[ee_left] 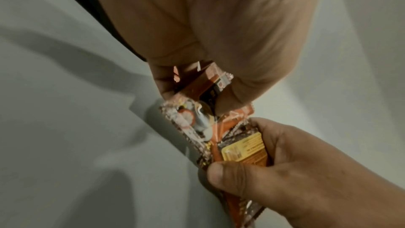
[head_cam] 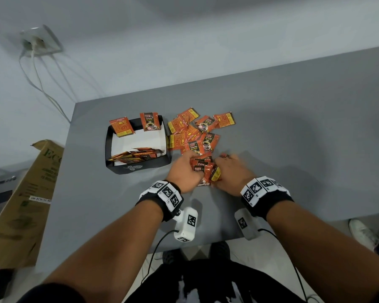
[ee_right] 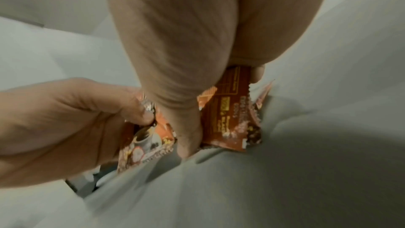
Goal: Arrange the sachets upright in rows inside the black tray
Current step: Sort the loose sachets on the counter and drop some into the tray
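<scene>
A bundle of orange coffee sachets (head_cam: 205,169) stands on edge on the grey table, squeezed between both hands. My left hand (head_cam: 184,171) grips its left side, and my right hand (head_cam: 232,171) grips its right side. The wrist views show the same bundle (ee_left: 208,124) (ee_right: 230,119) pinched by thumbs and fingers. The black tray (head_cam: 138,168) with a white floor sits to the left. It holds a row of sachets (head_cam: 136,155) along its near wall and two sachets (head_cam: 149,121) leaning on its far wall. A loose pile of sachets (head_cam: 197,132) lies beyond my hands.
A cardboard box (head_cam: 24,197) leans at the table's left edge. A wall socket (head_cam: 39,42) with white cables sits at the far left. Someone's white shoe (head_cam: 363,232) shows past the table's right front edge. Bare grey tabletop (head_cam: 293,127) stretches to the right.
</scene>
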The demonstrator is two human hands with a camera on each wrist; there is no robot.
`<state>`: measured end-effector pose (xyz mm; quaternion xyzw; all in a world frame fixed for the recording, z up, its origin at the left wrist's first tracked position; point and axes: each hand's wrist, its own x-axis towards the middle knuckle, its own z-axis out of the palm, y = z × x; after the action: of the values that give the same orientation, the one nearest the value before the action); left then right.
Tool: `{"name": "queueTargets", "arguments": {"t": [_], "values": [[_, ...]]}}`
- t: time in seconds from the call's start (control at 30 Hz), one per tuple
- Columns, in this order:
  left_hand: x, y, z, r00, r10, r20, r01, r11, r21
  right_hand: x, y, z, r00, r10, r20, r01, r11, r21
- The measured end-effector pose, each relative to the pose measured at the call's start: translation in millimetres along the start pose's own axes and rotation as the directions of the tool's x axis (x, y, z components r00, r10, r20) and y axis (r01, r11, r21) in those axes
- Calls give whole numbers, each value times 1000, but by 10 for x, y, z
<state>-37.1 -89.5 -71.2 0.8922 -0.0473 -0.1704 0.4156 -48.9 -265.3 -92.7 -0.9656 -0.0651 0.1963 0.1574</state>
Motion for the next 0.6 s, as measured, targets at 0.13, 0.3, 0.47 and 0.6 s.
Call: {"name": "queueTargets", "arguments": {"t": [0.13,0.3,0.47,0.6], "values": [[111,119,-54,985,-130,-109,115,984,-140,-24,62,-305,993,81,-86,-73,993,95],[385,231,13,967,-202,-155,202,979,-14,83,199,-514,973,228,-32,-213,944,251],[607,256,142,914,-369,-167,401,884,242,88,180,-265,964,266,9,-265,956,123],[679,294,185,929,-312,-200,364,870,334,159,195,-193,966,259,-1,-259,965,27]]}}
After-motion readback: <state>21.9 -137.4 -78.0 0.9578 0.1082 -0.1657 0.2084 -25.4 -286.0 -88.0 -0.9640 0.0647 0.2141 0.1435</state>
